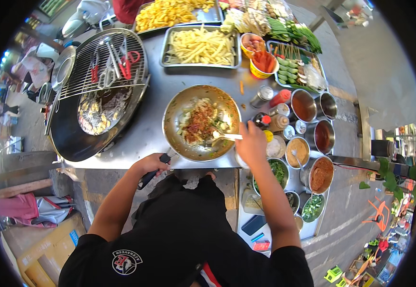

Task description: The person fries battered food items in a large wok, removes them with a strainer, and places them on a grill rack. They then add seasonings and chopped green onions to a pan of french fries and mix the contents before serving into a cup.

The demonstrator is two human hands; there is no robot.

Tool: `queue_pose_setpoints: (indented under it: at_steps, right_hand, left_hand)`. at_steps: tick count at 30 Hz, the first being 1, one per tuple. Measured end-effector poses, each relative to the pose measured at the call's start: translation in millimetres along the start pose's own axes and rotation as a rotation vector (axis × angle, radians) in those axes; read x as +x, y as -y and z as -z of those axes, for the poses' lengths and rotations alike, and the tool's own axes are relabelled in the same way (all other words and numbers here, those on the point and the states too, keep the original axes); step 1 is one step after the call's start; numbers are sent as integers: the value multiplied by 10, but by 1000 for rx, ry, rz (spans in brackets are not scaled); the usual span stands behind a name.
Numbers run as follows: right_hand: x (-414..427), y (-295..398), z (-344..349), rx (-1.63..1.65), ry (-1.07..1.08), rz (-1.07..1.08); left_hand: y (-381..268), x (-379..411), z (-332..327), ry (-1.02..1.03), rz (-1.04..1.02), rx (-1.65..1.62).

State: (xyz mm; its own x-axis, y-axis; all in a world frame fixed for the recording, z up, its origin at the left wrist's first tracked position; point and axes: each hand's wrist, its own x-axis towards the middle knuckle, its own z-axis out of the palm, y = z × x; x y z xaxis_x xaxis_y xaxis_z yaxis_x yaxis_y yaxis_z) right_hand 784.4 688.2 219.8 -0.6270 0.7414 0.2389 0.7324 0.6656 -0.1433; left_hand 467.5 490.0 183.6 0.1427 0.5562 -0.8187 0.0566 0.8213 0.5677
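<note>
My left hand grips the black handle of a round metal mixing bowl at the front edge of the steel counter. Inside the bowl lies food topped with reddish-brown ground seasoning; bits of chopped greens cling to the wall. My right hand is closed around a light-coloured spoon, its head down in the food on the bowl's right side. Part of the spoon's handle is hidden by my fingers.
A wok of oil with a wire rack holding tongs and scissors stands left. Behind the bowl is a tray of cut potato strips. Shaker bottles, metal sauce pots and a pot of chopped scallions crowd the right.
</note>
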Motion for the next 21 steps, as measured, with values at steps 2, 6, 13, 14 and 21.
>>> queue_pose_setpoints:
  at_steps: [2,6,13,14,21]
  right_hand:
    - [-122,177,-520,-260,392,-64]
    - [-257,664,-262,70,825,-158]
    - [-1281,1837,-438,20,333,-401]
    - [-1362,1926,-527,-10,333,-372]
    - [-167,1843,-435,-67,292,-389]
  left_hand:
    - [79,26,65,39,-9,10]
    - [387,58,189,116,-141,-19]
    - [515,-108,314,224,-246,-265]
    - [686,10,313,199,-268,-302]
    - [683,-622,721,197,-302,-19]
